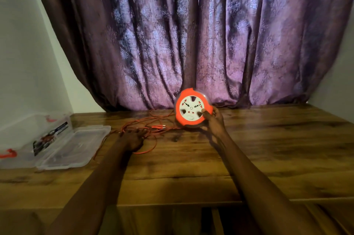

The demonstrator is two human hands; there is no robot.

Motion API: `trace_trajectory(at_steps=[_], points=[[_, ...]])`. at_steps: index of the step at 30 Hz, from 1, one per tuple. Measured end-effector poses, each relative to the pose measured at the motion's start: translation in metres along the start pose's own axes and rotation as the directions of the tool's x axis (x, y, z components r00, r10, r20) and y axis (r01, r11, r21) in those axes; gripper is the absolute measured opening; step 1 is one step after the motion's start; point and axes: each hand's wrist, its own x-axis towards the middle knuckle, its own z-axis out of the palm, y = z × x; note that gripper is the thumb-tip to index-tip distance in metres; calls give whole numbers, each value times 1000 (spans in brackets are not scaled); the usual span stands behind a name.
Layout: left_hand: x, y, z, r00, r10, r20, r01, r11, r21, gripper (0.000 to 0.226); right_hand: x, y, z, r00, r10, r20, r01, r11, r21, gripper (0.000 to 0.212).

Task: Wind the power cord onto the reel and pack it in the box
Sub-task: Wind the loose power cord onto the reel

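Observation:
An orange reel [191, 109] with a white socket face stands tilted on its edge near the back of the wooden table [249, 148]. My right hand [215, 121] grips its lower right rim, thumb on the white face. The thin orange power cord [153, 129] lies loose in tangled loops on the table to the left of the reel. My left hand [134, 138] rests palm down on those loops, fingers spread; whether it pinches the cord I cannot tell. A clear plastic box [34, 139] stands open at the left, with its lid [76, 148] flat beside it.
A purple patterned curtain [191, 33] hangs right behind the table. White walls flank it on both sides. The box has orange latches [8, 153] and a printed card inside. The table's front edge runs across the lower part of the view.

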Motion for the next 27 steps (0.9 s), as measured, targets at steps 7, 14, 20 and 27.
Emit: trace_trajectory(at_steps=[7,14,20,27], points=[[0,96,-33,956,-97,-276,-223,370,-902,17,15,4,-4,1000,11,10,-11,997,71,41],[36,164,-23,996,-84,0,-30,-349,-937,11,28,12,-15,998,21,51,-29,988,154,48],[53,178,-16,983,-184,-3,-113,-591,-798,13,40,26,-9,998,-43,56,43,999,-3,54],[72,171,2,946,-291,-144,-263,-426,-866,32,60,24,-18,656,-548,519,610,-20,-792,72]])
